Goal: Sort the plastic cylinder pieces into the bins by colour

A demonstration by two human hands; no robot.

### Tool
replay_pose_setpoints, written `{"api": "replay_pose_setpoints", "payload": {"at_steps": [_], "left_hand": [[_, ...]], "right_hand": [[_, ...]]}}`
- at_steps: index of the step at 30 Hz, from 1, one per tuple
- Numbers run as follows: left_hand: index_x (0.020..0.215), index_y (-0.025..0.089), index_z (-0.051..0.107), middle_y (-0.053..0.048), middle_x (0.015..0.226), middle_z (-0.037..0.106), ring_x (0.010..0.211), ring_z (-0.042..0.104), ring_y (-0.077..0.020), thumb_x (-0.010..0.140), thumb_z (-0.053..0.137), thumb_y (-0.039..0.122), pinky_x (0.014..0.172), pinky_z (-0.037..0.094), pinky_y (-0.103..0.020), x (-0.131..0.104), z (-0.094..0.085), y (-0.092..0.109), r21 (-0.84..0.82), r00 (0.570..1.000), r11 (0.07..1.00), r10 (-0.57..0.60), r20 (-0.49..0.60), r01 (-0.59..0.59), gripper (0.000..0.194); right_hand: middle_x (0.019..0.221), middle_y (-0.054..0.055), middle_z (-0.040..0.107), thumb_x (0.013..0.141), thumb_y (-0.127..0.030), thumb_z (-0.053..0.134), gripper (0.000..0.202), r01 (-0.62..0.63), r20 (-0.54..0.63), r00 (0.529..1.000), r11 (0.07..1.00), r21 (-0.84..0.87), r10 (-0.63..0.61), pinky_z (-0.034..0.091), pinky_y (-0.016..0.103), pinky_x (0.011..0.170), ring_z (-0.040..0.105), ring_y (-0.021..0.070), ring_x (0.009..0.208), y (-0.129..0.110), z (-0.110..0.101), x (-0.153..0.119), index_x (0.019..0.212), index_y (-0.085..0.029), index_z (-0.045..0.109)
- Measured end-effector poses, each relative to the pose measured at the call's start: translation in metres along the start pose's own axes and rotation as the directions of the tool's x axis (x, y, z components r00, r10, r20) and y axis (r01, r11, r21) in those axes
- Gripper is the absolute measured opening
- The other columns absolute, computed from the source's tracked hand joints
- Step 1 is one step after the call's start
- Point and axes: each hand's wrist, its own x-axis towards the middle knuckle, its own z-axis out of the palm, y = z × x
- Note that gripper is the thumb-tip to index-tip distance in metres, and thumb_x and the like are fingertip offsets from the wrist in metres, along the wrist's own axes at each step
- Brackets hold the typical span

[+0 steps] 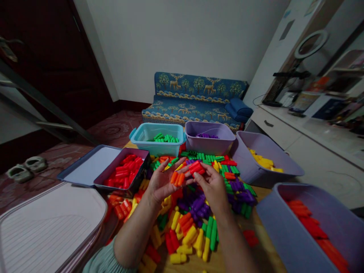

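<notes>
Over the pile of coloured plastic pieces point(197, 206), my left hand point(163, 184) is palm up with its fingers spread, and an orange piece point(177, 178) rests on it. Beside it, my right hand point(212, 184) pinches a red piece point(196, 167) between thumb and fingers, above the left fingertips. Red, orange, yellow, green and purple pieces lie around and beneath both hands on the wooden table point(265, 231).
Green pieces sit in a light blue bin point(156, 148), purple ones in a purple bin point(209, 143). Yellow pieces are in a right-hand bin point(247, 163), orange-red ones in the near-right bin point(280, 223). An open case point(144, 167) at left holds red pieces.
</notes>
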Motion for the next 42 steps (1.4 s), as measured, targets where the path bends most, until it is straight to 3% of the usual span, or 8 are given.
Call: {"api": "replay_pose_setpoints", "payload": {"at_steps": [8, 17, 21, 25, 29, 33, 37, 42], "left_hand": [[0.11, 0.013, 0.067, -0.009, 0.105, 0.071, 0.103, 0.062, -0.023, 0.072, 0.074, 0.034, 0.095, 0.043, -0.031, 0.011, 0.005, -0.02, 0.66, 0.945, 0.743, 0.286, -0.16, -0.113, 0.044], [0.089, 0.011, 0.067, -0.004, 0.077, 0.07, 0.07, 0.064, -0.0151, 0.056, 0.084, 0.029, 0.068, 0.051, -0.025, 0.017, 0.003, -0.02, 0.672, 0.903, 0.723, 0.383, -0.196, -0.161, 0.042], [0.08, 0.013, 0.058, 0.0, 0.071, 0.063, 0.064, 0.063, -0.0109, 0.063, 0.076, 0.015, 0.063, 0.055, -0.023, 0.009, 0.007, -0.002, 0.368, 0.66, 0.83, 0.558, -0.503, -0.42, 0.024], [0.072, 0.014, 0.048, 0.001, 0.069, 0.057, 0.066, 0.062, -0.0057, 0.078, 0.053, 0.005, 0.068, 0.056, -0.016, -0.008, 0.013, 0.034, 0.085, 0.382, 0.666, 0.523, -0.762, -0.741, 0.012], [0.074, 0.017, 0.043, 0.0, 0.071, 0.053, 0.071, 0.063, -0.0079, 0.086, 0.04, 0.008, 0.067, 0.058, -0.017, -0.029, 0.016, 0.062, 0.052, 0.261, 0.512, 0.519, -0.814, -0.857, 0.016], [0.094, 0.013, 0.05, -0.01, 0.086, 0.059, 0.088, 0.067, -0.0179, 0.095, 0.026, 0.026, 0.064, 0.06, -0.025, -0.039, 0.014, 0.068, -0.081, 0.348, 0.485, 0.492, -0.798, -0.871, 0.027], [0.105, 0.01, 0.055, -0.013, 0.09, 0.063, 0.083, 0.067, -0.0164, 0.092, 0.032, 0.025, 0.063, 0.059, -0.025, -0.031, 0.01, 0.058, -0.055, 0.521, 0.708, 0.463, -0.717, -0.704, 0.031], [0.093, 0.014, 0.068, -0.006, 0.084, 0.069, 0.069, 0.063, -0.0127, 0.07, 0.069, 0.024, 0.057, 0.049, -0.019, -0.018, 0.011, 0.038, 0.647, 0.721, 0.719, 0.587, -0.368, -0.255, 0.025]], "right_hand": [[0.094, 0.008, 0.07, 0.075, -0.036, 0.067, 0.034, -0.064, 0.002, 0.998, 0.997, -0.038, 0.064, 0.054, 0.029, 0.067, 0.067, 0.0192, 0.079, 0.019, 0.0, 0.004, 0.102, -0.017, 0.058], [0.097, 0.007, 0.067, 0.079, -0.034, 0.061, 0.049, -0.049, 0.035, 0.998, 0.996, -0.069, 0.052, 0.053, 0.029, 0.067, 0.066, 0.0153, 0.071, 0.022, 0.003, 0.004, 0.124, -0.017, 0.053], [0.093, 0.006, 0.065, 0.076, -0.038, 0.064, 0.051, -0.053, -0.053, 0.997, 0.998, -0.028, 0.051, 0.052, 0.027, 0.06, 0.064, 0.0141, 0.065, 0.022, -0.001, 0.006, 0.12, -0.015, 0.052], [0.092, 0.007, 0.067, 0.075, -0.042, 0.065, 0.048, -0.067, -0.099, 0.993, 0.998, -0.012, 0.066, 0.05, 0.026, 0.057, 0.063, 0.0143, 0.065, 0.023, -0.009, 0.009, 0.114, -0.016, 0.055], [0.094, 0.008, 0.068, 0.075, -0.044, 0.066, 0.05, -0.076, -0.115, 0.991, 0.997, -0.023, 0.073, 0.049, 0.026, 0.057, 0.063, 0.0146, 0.065, 0.025, -0.011, 0.01, 0.115, -0.016, 0.056], [0.094, 0.009, 0.068, 0.074, -0.044, 0.066, 0.05, -0.082, -0.108, 0.991, 0.996, -0.029, 0.079, 0.049, 0.026, 0.056, 0.063, 0.0155, 0.066, 0.025, -0.011, 0.009, 0.114, -0.016, 0.057], [0.092, 0.008, 0.068, 0.075, -0.044, 0.065, 0.042, -0.082, -0.085, 0.994, 0.994, -0.079, 0.075, 0.051, 0.028, 0.06, 0.064, 0.017, 0.07, 0.021, -0.012, 0.009, 0.105, -0.016, 0.061], [0.088, 0.008, 0.069, 0.075, -0.041, 0.064, 0.033, -0.054, -0.069, 0.997, 0.983, -0.178, 0.042, 0.052, 0.031, 0.067, 0.065, 0.0187, 0.072, 0.016, -0.02, 0.01, 0.096, -0.016, 0.065]]}}
